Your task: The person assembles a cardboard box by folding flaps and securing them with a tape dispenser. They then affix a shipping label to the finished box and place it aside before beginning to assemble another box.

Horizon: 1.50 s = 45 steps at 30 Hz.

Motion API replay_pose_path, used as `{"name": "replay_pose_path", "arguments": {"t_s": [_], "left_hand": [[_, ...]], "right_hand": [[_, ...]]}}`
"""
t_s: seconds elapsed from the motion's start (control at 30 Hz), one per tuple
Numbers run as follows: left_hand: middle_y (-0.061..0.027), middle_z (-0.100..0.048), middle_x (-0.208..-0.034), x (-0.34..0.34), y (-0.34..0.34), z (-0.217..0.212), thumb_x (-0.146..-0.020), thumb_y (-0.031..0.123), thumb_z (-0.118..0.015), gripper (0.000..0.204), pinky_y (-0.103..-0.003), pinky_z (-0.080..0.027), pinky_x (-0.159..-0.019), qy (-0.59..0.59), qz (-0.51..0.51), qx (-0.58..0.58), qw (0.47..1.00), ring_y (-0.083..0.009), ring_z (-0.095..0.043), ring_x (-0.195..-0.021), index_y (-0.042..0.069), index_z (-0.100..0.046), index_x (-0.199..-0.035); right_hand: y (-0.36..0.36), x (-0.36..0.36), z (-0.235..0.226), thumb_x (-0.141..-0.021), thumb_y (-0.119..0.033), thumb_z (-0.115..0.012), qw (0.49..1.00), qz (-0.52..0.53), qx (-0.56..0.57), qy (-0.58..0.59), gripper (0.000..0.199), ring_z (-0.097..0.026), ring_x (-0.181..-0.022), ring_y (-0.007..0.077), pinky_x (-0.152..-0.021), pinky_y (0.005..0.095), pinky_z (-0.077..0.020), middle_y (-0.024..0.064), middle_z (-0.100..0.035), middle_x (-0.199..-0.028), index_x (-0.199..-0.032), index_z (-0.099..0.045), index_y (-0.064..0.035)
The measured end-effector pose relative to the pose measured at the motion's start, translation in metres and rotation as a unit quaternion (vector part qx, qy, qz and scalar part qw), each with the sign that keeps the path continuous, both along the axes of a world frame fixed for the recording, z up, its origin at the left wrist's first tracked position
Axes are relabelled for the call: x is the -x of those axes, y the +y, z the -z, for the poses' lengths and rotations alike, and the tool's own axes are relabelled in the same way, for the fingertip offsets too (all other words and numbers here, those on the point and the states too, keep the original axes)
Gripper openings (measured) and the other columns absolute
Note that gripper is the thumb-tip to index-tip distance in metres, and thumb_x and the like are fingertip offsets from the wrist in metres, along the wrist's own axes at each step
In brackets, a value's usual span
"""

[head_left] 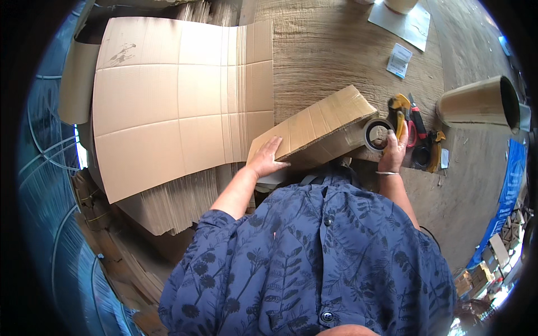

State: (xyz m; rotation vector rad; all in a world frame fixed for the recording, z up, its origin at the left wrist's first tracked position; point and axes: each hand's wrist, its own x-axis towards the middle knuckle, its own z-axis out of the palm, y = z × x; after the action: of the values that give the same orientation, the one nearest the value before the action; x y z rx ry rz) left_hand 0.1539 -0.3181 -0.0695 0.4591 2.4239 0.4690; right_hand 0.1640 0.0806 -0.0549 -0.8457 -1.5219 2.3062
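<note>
A closed brown cardboard box lies at an angle on the table's front edge, against my body. My left hand rests on its left end, fingers stretched over the top face and thumb apart near the edge. At the box's right end, my right hand is closed round a yellow-and-black tape dispenser. The tape roll faces the box's side. Just to the right lie a red-and-black cutter, red-handled scissors and a second yellow-and-black dispenser.
On the left, a large flat cardboard sheet lies over a stack of flattened cardboard. A wide cardboard tube lies at the right. A small label and a paper sheet lie on the wooden table.
</note>
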Motion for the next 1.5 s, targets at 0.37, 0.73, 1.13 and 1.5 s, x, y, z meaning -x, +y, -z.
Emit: {"name": "replay_pose_path", "arguments": {"t_s": [0.37, 0.73, 1.13, 1.5], "left_hand": [[-0.0227, -0.044, -0.143, 0.01, 0.043, 0.011, -0.094, 0.054, -0.053, 0.076, -0.042, -0.034, -0.11, 0.042, -0.32, -0.184, 0.928, -0.0342, -0.043, -0.133, -0.002, -0.037, -0.142], [-0.0136, -0.052, -0.126, 0.044, 0.185, -0.046, -0.097, 0.028, -0.059, 0.056, -0.039, -0.041, -0.101, -0.253, -0.565, -0.359, 0.699, -0.0252, -0.052, -0.112, -0.002, -0.034, -0.136], [-0.0124, -0.05, -0.14, 0.27, 0.143, -0.048, -0.058, 0.061, -0.08, 0.098, -0.044, -0.03, -0.112, 0.179, 0.355, 0.134, 0.908, -0.0299, -0.041, -0.134, 0.013, -0.049, -0.138], [-0.0126, -0.064, -0.121, 0.262, 0.15, -0.059, -0.065, 0.067, -0.071, 0.082, -0.039, -0.052, -0.088, 0.217, 0.414, 0.149, 0.871, -0.0299, -0.063, -0.108, 0.007, -0.06, -0.12]], "right_hand": [[-0.078, 0.201, 0.022, -0.083, -0.016, -0.07, 0.991, -0.048, -0.115, 0.045, 0.067, -0.058, -0.098, 0.0202, -0.082, 0.0313, -0.0513, 0.0112, -0.055, -0.118, -0.141, -0.036, -0.016], [0.012, 0.041, -0.038, -0.079, -0.007, -0.06, 0.994, -0.098, -0.009, 0.054, 0.075, -0.049, -0.121, 0.0205, -0.098, 0.0311, -0.0454, 0.0119, -0.04, -0.143, -0.148, -0.032, -0.009], [0.083, -0.069, 0.068, -0.08, -0.012, -0.067, 0.99, 0.044, -0.108, -0.078, 0.075, -0.046, -0.128, 0.023, -0.106, 0.0336, -0.0386, 0.0142, -0.044, -0.139, -0.146, -0.033, -0.0055], [0.093, 0.133, 0.149, -0.083, -0.033, -0.073, 0.993, -0.07, 0.003, -0.091, 0.071, -0.059, -0.086, 0.0124, -0.074, 0.0241, -0.0489, 0.008, -0.063, -0.102, -0.14, -0.044, -0.0015]]}}
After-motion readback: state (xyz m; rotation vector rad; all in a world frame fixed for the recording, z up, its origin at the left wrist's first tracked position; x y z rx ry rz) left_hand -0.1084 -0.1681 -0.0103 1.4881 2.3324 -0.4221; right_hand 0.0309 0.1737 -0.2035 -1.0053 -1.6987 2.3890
